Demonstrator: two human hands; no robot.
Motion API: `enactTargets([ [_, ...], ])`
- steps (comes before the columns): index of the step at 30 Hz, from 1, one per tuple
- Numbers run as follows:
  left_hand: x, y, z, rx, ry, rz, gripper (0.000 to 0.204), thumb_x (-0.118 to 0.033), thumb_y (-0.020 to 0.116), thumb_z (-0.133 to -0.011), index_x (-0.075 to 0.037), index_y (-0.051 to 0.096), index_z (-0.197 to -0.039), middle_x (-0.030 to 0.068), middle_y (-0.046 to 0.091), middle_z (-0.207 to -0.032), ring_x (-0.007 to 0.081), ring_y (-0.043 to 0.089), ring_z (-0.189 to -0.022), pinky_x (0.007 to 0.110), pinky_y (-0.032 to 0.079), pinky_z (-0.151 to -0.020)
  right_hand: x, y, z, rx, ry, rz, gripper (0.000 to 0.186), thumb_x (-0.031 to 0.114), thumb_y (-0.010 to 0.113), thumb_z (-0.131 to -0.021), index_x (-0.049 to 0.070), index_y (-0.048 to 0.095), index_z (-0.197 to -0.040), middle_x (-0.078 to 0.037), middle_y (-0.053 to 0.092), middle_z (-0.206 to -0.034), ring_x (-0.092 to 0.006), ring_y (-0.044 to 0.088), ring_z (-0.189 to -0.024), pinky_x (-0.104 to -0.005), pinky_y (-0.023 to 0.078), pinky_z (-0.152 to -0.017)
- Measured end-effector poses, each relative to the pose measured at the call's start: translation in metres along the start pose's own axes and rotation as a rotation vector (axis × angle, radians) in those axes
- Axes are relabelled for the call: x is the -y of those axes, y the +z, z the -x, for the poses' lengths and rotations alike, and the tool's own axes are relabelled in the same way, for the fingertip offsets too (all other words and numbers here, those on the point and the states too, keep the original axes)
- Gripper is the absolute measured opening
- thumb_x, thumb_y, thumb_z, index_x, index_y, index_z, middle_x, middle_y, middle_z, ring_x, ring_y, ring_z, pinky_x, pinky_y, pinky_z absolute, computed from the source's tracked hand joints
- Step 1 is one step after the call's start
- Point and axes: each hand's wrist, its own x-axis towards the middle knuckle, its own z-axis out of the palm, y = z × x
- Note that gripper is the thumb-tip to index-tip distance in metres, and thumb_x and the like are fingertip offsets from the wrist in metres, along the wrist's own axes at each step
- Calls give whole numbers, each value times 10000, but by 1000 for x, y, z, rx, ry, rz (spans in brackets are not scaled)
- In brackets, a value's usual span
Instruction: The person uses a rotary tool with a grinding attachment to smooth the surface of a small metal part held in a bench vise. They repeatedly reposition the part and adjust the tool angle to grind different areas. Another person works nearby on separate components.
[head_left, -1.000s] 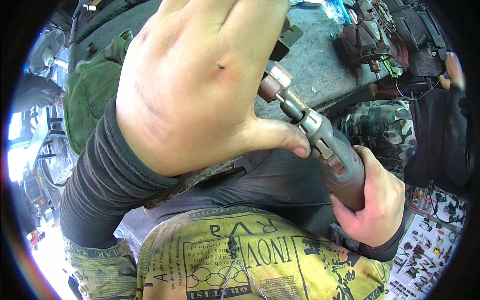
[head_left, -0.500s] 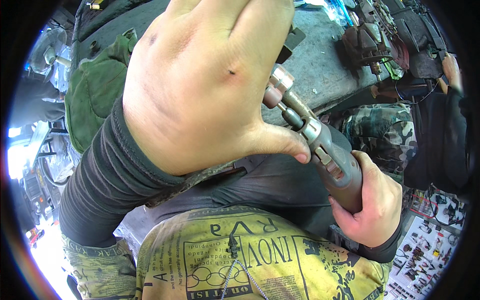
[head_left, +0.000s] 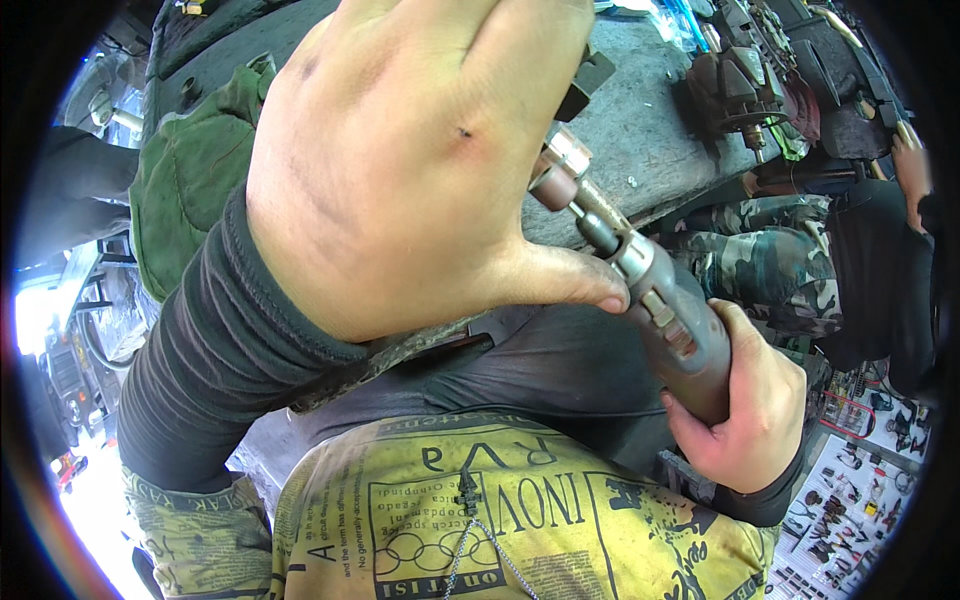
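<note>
My right hand (head_left: 755, 410) is closed around the rear of a grey, thick-bodied hand-held tool (head_left: 680, 330), slotted on its side, with a shiny metal collar and a dark narrow nose. My left hand (head_left: 400, 190), back upward, fills the upper middle; its thumb stretches down to the tool's collar. Its fingers bend away and are mostly hidden. From under this hand a metal piece with short round cylinders (head_left: 560, 175) sticks out, close to the tool's nose. Whether they touch, I cannot tell. A dark block (head_left: 587, 85) shows just beyond the hand.
A worn grey bench (head_left: 660, 130) spreads beyond my hands, with a rusty machine part (head_left: 735, 95) at far right. Green cloth (head_left: 195, 190) hangs at its left. Another person in camouflage trousers (head_left: 780, 260) sits at right. Lower right, a white sheet (head_left: 840, 510) carries many small parts.
The tool's front has shifted slightly right and down, and my left thumb with it. The other person at right has moved a little.
</note>
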Motion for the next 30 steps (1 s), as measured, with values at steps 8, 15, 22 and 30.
enactTargets([
  [8, -2, 3, -3, 7, -11, 2, 841, -243, 892, -531, -67, 580, -1292, 120, 589, -1261, 385, 501, -1241, 479, 439, -1046, -8, -5, 7, 89, 94, -51, 767, 82, 829, -612, -52, 561, -1318, -239, 701, -1014, -423, 710, -849, -444, 565, -771],
  [15, 3, 3, -5, 14, -3, 9, 878, -243, 902, -518, -67, 576, -1314, 124, 587, -1285, 393, 497, -1264, 486, 436, -1060, -8, -2, 4, 96, 43, -21, 767, 116, 838, -586, -61, 579, -1285, -182, 664, -908, -360, 673, -725, -425, 540, -663],
  [22, 14, 4, -8, 31, 5, 29, 914, -243, 912, -505, -68, 572, -1336, 127, 584, -1309, 402, 493, -1287, 492, 433, -1073, -7, -2, -2, 65, 126, -48, 742, 78, 829, -603, -55, 577, -1288, -229, 700, -1001, -401, 713, -835, -439, 566, -761],
  [30, 38, 12, -19, 47, 36, 66, 956, -243, 923, -490, -69, 567, -1361, 131, 581, -1336, 411, 489, -1314, 500, 430, -1089, -5, 1, -18, 175, 175, -33, 751, 70, 824, -601, -48, 574, -1300, -236, 704, -1015, -418, 714, -866, -441, 567, -783],
])
